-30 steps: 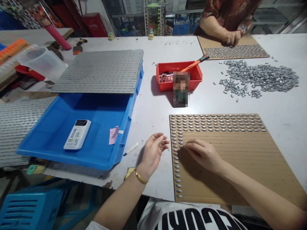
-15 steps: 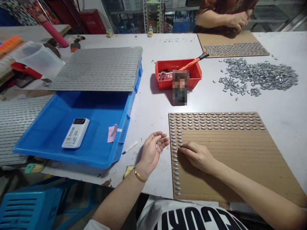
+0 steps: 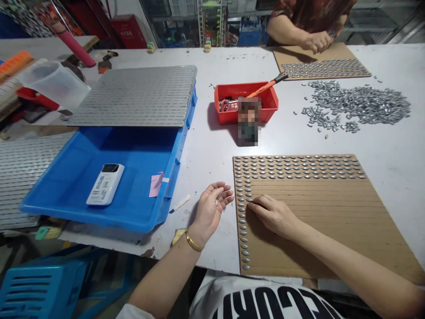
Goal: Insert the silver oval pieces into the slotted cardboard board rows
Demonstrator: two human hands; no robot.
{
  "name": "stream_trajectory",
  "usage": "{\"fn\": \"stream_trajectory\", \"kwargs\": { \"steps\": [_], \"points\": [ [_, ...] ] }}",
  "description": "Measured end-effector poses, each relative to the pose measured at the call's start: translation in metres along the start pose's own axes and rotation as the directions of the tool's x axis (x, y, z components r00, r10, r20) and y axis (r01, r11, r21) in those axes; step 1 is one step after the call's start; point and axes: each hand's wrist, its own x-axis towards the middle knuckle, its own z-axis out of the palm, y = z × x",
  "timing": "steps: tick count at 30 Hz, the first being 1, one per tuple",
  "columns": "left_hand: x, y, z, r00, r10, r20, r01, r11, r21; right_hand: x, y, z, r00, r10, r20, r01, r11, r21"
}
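Observation:
A brown cardboard sheet (image 3: 315,221) with ridged lines lies in front of me. Small silver oval metal pieces (image 3: 245,241) run in rows across its far edge and down its left side. My right hand (image 3: 274,215) rests over the left part of the sheet, thumb and fingertips pinched at one silver oval piece (image 3: 250,200) at the end of a short row. Just left of the sheet, my left hand (image 3: 212,206) is cupped palm up, fingers curled, with a silver oval piece (image 3: 218,201) showing in it. Whether more lie in the palm is hidden.
Loose silver pieces (image 3: 372,106) lie heaped beyond the sheet. A red bin (image 3: 269,113) holds an orange-handled tool (image 3: 265,87). On the left stands a blue tray (image 3: 133,221) with a white device (image 3: 105,185), a grey panel (image 3: 139,95) across its back. A co-worker's hands (image 3: 317,42) are over another sheet (image 3: 348,53).
My two hands have barely moved; the right one is still at the same spot on the sheet. Across the table, the co-worker's hands have come lower and nearer to their sheet.

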Motion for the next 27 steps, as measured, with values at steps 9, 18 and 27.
{"fn": "stream_trajectory", "kwargs": {
  "steps": [9,18,27],
  "points": [
    [-0.001,0.001,0.002,1.000,-0.011,-0.008,0.011,1.000,0.014,0.002,0.004,-0.007,0.986,0.111,-0.127,-0.097,0.989,0.113],
    [0.002,-0.002,-0.001,1.000,-0.001,-0.013,0.002,1.000,0.021,0.028,0.022,-0.007,0.991,-0.032,-0.131,0.037,0.998,0.041],
    [0.001,-0.001,-0.001,1.000,0.002,-0.012,-0.002,1.000,0.014,0.030,0.029,-0.003,0.991,-0.101,-0.082,0.108,0.990,0.086]
  ]
}}
